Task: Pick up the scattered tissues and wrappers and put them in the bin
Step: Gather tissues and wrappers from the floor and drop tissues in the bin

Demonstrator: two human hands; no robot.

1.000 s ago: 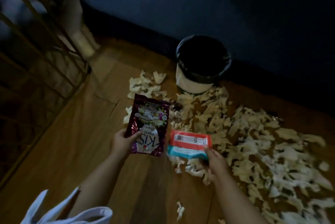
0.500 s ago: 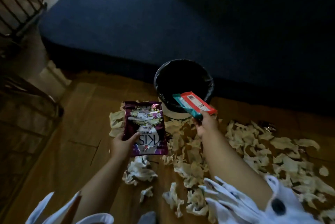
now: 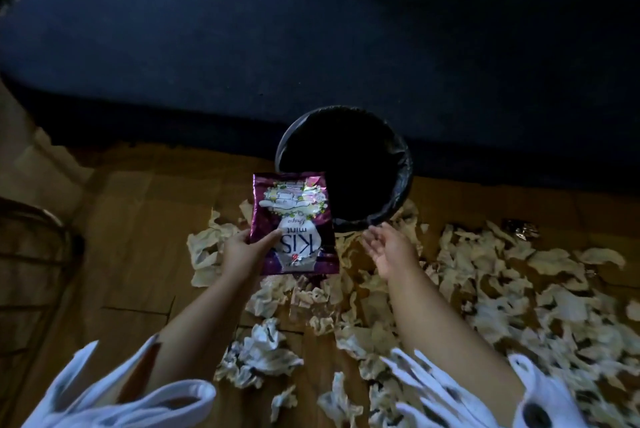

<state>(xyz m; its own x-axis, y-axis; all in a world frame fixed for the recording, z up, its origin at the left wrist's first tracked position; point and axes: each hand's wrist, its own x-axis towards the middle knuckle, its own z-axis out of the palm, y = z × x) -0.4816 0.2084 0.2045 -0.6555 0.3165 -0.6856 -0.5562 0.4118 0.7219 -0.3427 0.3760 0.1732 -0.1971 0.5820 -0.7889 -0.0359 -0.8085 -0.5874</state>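
Observation:
My left hand [image 3: 242, 249] grips a purple candy wrapper [image 3: 294, 223] by its lower left corner and holds it up just left of the bin's near rim. The round bin [image 3: 398, 192] has a black liner and stands on the wooden floor against a dark blue mattress. Its inside is too dark to see. My right hand [image 3: 388, 247] hovers empty, palm up with fingers apart, just in front of the bin. Several crumpled tissues [image 3: 266, 355] lie scattered on the floor under and to the right of my arms.
A small dark shiny wrapper [image 3: 521, 229] lies on the floor right of the bin. The dark blue mattress [image 3: 311, 47] fills the far side. A metal frame [image 3: 31, 254] stands at the left edge. Bare wooden floor [image 3: 131, 227] lies at the left.
The red and teal wrapper that my right hand held over the bin is gone from it, and that hand has drawn back open. My left hand has carried the purple wrapper closer to the bin.

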